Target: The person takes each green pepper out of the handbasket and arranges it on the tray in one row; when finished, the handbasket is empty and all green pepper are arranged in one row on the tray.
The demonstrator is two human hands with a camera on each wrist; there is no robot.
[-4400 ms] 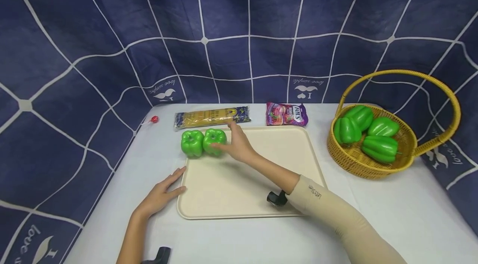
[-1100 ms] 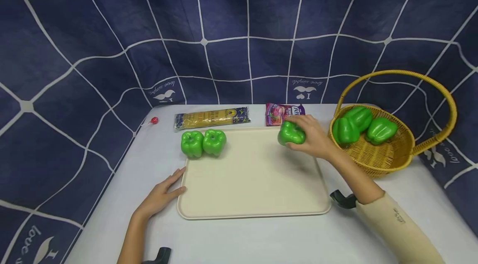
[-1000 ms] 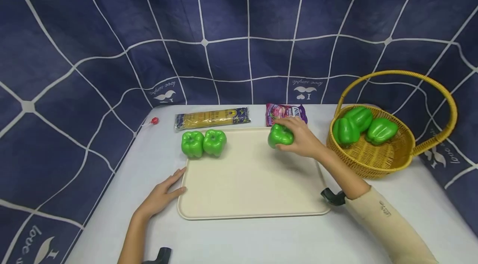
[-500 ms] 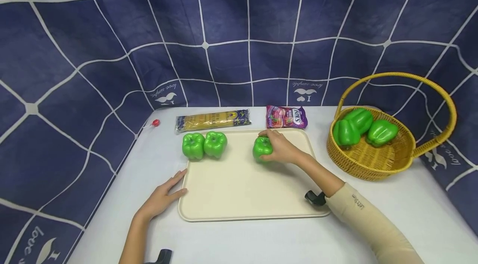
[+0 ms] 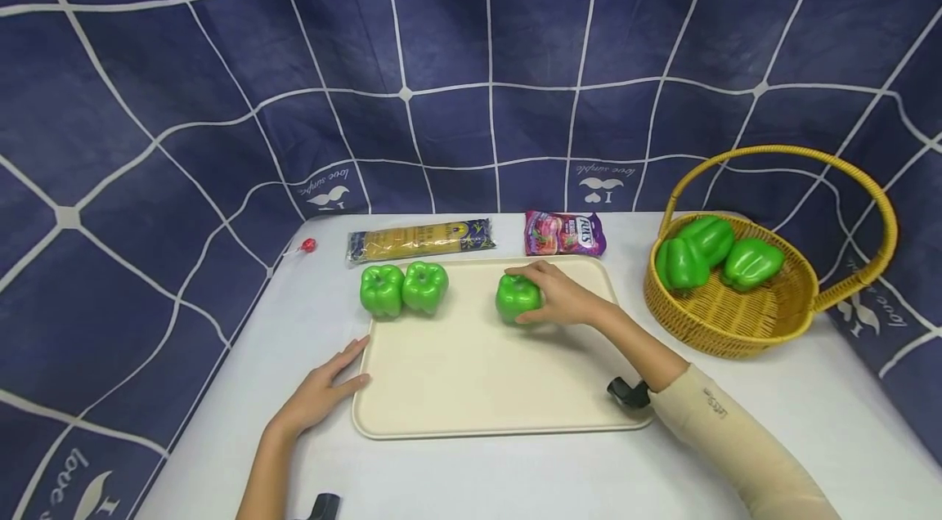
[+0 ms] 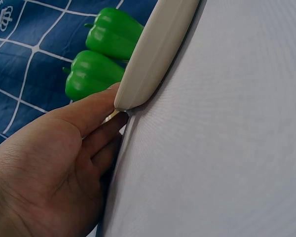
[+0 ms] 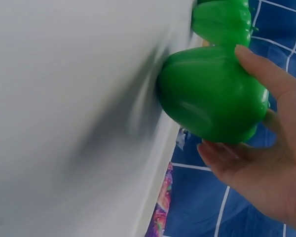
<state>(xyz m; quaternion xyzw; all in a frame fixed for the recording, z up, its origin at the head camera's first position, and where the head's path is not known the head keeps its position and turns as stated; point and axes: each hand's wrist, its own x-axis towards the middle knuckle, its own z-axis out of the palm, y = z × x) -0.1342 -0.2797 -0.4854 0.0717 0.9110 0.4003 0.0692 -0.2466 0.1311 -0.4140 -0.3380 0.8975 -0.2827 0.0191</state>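
Note:
My right hand [image 5: 562, 295] grips a green bell pepper [image 5: 513, 301], which stands upright at the back middle of the beige tray [image 5: 471, 377]. In the right wrist view, the thumb lies on one side of this pepper [image 7: 209, 94] and the fingers curl under the other, its base right at the tray surface. Two more green bell peppers [image 5: 382, 292] [image 5: 424, 288] stand side by side at the tray's back left corner. My left hand [image 5: 318, 396] rests at the tray's left edge, fingers extended, fingertips touching the rim [image 6: 155, 59].
A yellow wicker basket [image 5: 706, 333] with a tall handle stands right of the tray, holding three green bell peppers [image 5: 752, 263]. Behind the tray lie a pasta packet [image 5: 419, 240] and a purple snack bag [image 5: 564, 234]. A red lollipop [image 5: 308, 245] lies at the far left.
My right hand left the two corner peppers, took one from the basket, carried it left over the tray and lowered it at the back middle. The left hand has stayed put.

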